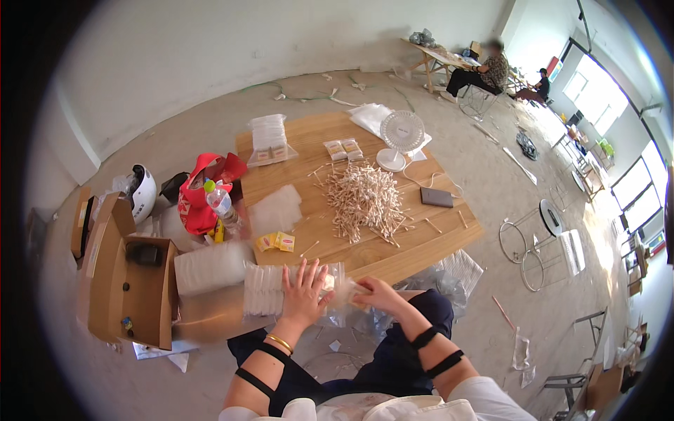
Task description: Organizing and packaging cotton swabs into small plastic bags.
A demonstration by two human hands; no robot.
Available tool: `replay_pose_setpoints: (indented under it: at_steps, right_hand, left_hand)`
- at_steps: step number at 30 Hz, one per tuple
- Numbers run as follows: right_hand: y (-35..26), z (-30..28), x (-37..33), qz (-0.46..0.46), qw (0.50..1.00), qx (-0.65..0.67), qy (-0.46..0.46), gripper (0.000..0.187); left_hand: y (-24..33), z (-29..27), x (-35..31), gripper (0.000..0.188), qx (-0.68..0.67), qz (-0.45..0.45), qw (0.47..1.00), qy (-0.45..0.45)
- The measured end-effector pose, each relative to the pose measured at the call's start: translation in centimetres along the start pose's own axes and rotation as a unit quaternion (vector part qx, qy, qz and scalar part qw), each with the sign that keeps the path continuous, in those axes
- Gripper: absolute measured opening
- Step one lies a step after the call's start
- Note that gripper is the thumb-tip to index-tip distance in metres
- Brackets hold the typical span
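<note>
My left hand lies with its fingers spread over a row of clear plastic packs at the table's near edge. Beside it, my right hand is closed on the edge of a clear plastic bag; its exact contents are hard to make out. Beyond my hands, a big loose heap of cotton swabs covers the middle of the wooden table. Small yellow cards and a stack of flat clear bags lie left of the heap.
A white fan and a dark power bank stand behind the heap. Filled packs lie at the far left corner. An open cardboard box, a red bag and a water bottle are at left. Another person sits far off.
</note>
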State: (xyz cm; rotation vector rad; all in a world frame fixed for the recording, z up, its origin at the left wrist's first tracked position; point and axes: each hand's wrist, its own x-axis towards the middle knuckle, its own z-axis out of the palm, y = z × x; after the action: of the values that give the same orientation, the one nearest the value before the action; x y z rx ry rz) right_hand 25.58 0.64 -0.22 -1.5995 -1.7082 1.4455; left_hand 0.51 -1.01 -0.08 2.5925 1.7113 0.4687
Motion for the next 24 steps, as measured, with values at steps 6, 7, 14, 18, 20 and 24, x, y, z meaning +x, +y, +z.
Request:
replay_pose_setpoints:
  at_steps: [6,7,14,18,20,24]
  right_hand:
    - [0.0,5.9,2.8,-0.063,0.951,0.171,-0.25,0.052]
    - [0.2,6.8,2.3,-0.066,0.949,0.172,-0.255,0.052]
    - [-1.1,8.2,-0.2,-0.017,0.944,0.286,-0.161,0.051]
    - [-0.9,9.0,0.5,-0.047,0.955,0.232,-0.176,0.053]
    - [-1.7,9.7,0.2,-0.05,0.958,0.23,-0.164,0.051]
    - [-2.8,11.4,-0.2,-0.054,0.95,0.292,-0.096,0.051]
  left_hand:
    - [0.1,-1.9,0.6,0.066,-0.053,0.057,0.996,-0.051]
    - [-0.2,-2.2,0.4,0.066,-0.049,0.053,0.996,-0.052]
    - [3.2,-6.4,-2.9,0.064,-0.096,0.018,0.992,-0.082]
    - [3.7,-5.7,-7.3,0.036,-0.046,-0.087,0.991,-0.093]
    - [3.6,-5.4,-8.3,0.028,-0.007,-0.136,0.98,-0.148]
    - [4.2,-4.6,-8.7,0.021,-0.051,-0.065,0.995,-0.048]
